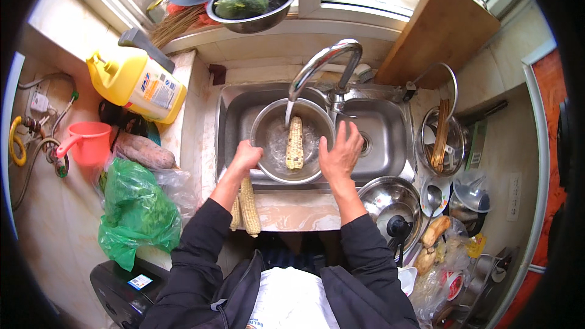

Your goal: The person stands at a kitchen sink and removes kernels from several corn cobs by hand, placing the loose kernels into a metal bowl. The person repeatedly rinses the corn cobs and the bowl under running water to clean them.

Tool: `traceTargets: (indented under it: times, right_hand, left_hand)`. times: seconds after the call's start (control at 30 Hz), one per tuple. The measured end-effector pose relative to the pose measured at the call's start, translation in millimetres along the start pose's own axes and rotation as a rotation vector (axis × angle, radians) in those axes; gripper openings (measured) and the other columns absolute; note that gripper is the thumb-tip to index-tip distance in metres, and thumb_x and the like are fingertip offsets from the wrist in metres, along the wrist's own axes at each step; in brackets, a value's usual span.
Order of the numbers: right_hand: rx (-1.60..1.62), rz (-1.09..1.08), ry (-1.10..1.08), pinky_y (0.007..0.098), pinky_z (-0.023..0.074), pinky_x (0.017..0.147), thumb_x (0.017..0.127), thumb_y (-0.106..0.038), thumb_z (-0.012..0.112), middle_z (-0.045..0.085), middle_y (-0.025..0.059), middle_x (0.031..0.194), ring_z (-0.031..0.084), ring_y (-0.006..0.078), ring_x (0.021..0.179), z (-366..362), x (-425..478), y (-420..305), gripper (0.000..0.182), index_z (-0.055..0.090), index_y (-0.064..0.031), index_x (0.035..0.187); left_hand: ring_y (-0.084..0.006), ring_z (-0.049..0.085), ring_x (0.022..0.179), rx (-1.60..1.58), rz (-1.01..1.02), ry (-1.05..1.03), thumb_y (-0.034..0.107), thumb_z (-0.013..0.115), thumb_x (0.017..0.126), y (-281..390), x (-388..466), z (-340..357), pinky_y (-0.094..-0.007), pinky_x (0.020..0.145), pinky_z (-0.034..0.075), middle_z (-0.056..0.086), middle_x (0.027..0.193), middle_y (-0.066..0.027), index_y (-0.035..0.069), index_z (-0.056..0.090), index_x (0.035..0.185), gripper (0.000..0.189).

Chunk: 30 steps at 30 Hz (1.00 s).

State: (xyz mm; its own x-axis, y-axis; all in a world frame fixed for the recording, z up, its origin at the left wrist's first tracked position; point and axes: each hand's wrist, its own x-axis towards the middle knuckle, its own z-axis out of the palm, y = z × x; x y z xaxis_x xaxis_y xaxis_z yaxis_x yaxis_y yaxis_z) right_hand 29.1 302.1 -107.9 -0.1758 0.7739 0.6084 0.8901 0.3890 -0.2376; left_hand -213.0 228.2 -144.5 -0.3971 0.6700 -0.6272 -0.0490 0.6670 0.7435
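A stainless steel basin (273, 164) sits in the left bowl of the double sink (235, 119). One cob of pale corn (295, 144) with dark kernels lies in it, in water. A thin stream (288, 113) runs from the curved chrome faucet (315, 66) into the basin. My left hand (247, 154) is closed at the basin's left rim and appears to grip it. At the right rim, my right hand (342, 153) is spread with nothing in it; whether its thumb touches the metal is unclear. Two more corn cobs (250, 210) rest on the front counter edge beneath my left forearm.
Left are a yellow jug (137, 84), a red dipper (91, 141) and a green plastic bag (139, 208). A wooden cutting board (441, 32) leans behind the sink. A metal lid (388, 196) and a glass lid with chopsticks (441, 141) crowd the right. Melons fill a windowsill bowl (256, 25).
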Motion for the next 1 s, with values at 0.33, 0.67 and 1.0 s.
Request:
traceTargets:
  times: [0.33,0.67,1.0]
  right_hand:
    - [0.508,0.276,-0.790,0.0481,0.0500,0.092,0.077,-0.023,0.067,0.061,0.0273,0.117,0.063,0.0422,0.110,95,-15,-58,0.056,0.049,0.0033,0.123]
    - [1.418,0.947,-1.002,0.0371,0.0575,0.058,0.100,-0.058,0.047,0.061,0.0094,0.070,0.065,0.0227,0.057,91,49,-62,0.056,0.057,-0.0032,0.093]
    - [1.877,0.805,-0.652,0.0348,0.0506,0.065,0.093,-0.012,0.064,0.057,0.0049,0.075,0.059,0.0186,0.068,86,71,-54,0.017,0.054,-0.0071,0.106]
  left_hand:
    - [-0.0258,0.072,0.077,0.030,0.197,0.306,0.000,0.056,0.079,-21,-37,47,-0.0401,0.059,0.059,0.072,0.092,-0.0163,-0.005,0.064,0.112,0.034]
    - [-0.0229,0.069,0.069,-0.311,-0.091,0.106,-0.002,0.055,0.080,-9,-38,28,-0.0331,0.047,0.060,0.068,0.091,-0.0121,-0.003,0.061,0.115,0.036]
    - [-0.0235,0.072,0.072,-0.413,-0.214,0.102,-0.002,0.055,0.081,-24,-54,33,-0.0317,0.047,0.060,0.070,0.095,-0.0144,-0.001,0.059,0.120,0.039]
